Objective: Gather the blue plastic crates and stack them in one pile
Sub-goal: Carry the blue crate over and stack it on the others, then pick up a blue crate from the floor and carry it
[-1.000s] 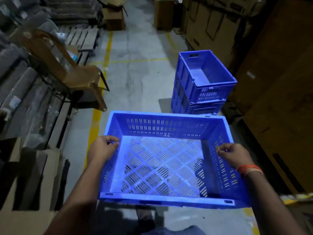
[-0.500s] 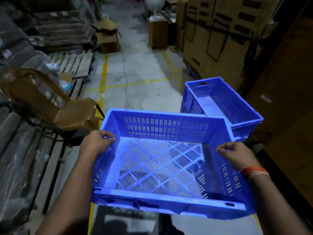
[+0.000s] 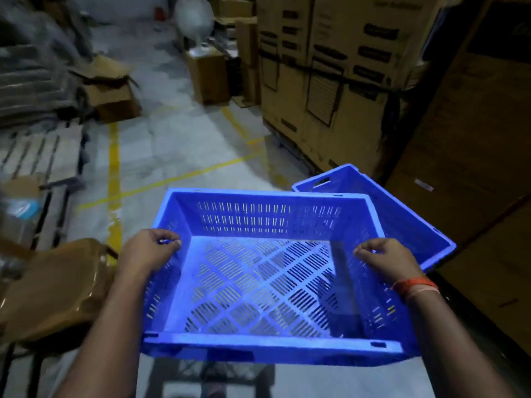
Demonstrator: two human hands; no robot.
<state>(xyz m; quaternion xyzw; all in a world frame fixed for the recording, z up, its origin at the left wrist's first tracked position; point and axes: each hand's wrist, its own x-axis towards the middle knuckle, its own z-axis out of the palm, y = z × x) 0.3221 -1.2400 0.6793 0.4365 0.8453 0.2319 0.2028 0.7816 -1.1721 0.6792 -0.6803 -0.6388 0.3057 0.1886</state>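
Observation:
I hold a blue perforated plastic crate [image 3: 267, 347] level in front of me, above the floor. My left hand [image 3: 149, 251] grips its left rim and my right hand [image 3: 385, 261] grips its right rim. Behind its far right corner, the top crate of the blue crate pile [image 3: 408, 214] shows, open side up; my crate hides the lower part of the pile. The held crate is empty.
A brown plastic chair [image 3: 54, 285] stands close on my left. Stacked cardboard boxes [image 3: 330, 76] and tall brown cartons [image 3: 471, 179] line the right side. Wooden pallets [image 3: 40, 156] lie at left. Yellow lines [image 3: 114, 168] mark the concrete floor ahead.
I have moved forward with the crate; the pile has come closer and now sits partly behind the held crate's right corner. The chair has slid down the left side of view.

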